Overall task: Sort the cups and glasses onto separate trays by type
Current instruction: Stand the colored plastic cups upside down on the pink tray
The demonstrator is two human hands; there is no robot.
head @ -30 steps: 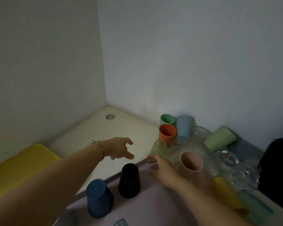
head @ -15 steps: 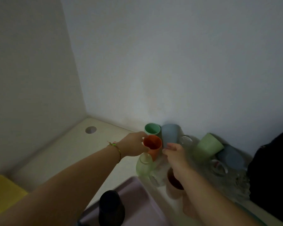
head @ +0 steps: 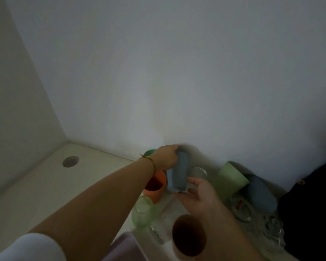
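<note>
Cup in hand: we hold the blue cup [head: 177,171] off the desk [head: 45,185], tilted, its long axis running from the top near the wall down toward us.
Left hand: our left hand [head: 167,157] is clenched over the cup's upper end, fingers wrapped round it.
Right hand: our right hand [head: 198,193] lies just below the cup's lower end, palm up, fingers spread and released; whether they touch the rim we cannot tell.
Key relation: the cup lies between the two hands, the left gripping, the right nearer the bottom and ready to take it.
Neighbours: an orange cup [head: 155,186] stands just left of it, a green glass [head: 142,210] nearer us, a pink cup [head: 188,236] nearest.
Materials: the cups look matte and opaque, plain tapered cylinders; the glasses [head: 241,210] on the right are clear and shiny, hard to separate by eye.
Tray: a lilac tray [head: 124,247] shows at the bottom edge, the likely place for cups.
Lighting: dim and blurred around the hands.
</note>
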